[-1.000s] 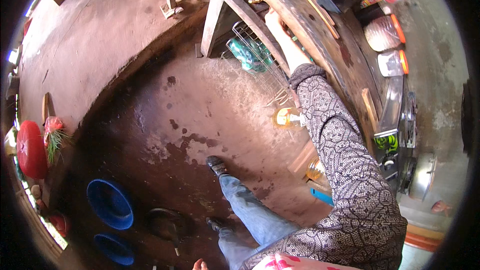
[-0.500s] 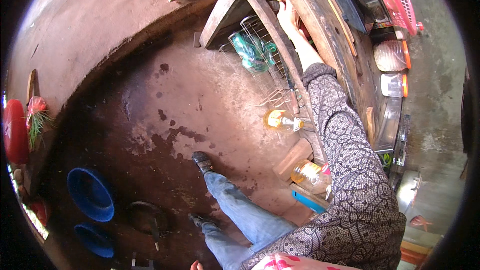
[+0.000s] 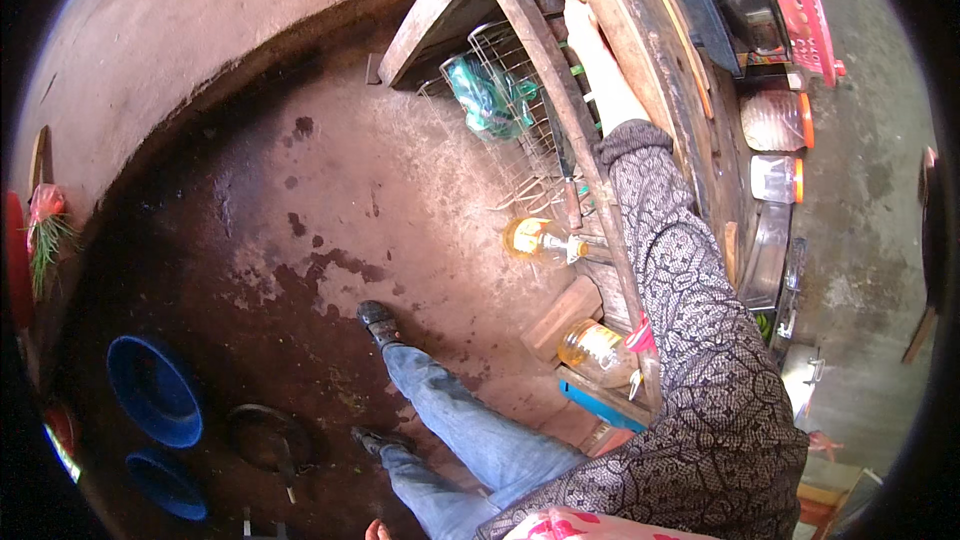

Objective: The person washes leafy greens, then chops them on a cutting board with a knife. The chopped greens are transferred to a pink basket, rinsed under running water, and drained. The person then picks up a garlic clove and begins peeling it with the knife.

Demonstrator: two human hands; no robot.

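Right hand stretched far up under the wooden counter edge, forearm bare, patterned grey sleeve pushed back to the elbow. Fingers on or just past the slanted wooden beam at the top of the wire rack; grip hard to read at this rim of the view, possibly curled over something dark, cannot tell whether clenched or released. Left hand out of frame apart from what looks like a fingertip at the bottom edge; state unknown. Wire rack leaning beneath the beam, holding green bottles. Below the rack, on the reddish earthen floor: a yellow-filled plastic bottle lying on its side, a second amber bottle lower down beside a wooden block, a blue flat piece just under that. Jeans-clad legs and dark shoes planted mid-floor, well apart from the rack. Two blue basins at lower left, a dark pan just beside them. On the counter, right of the arm: red slotted basket, two clear lidded jars with orange caps.
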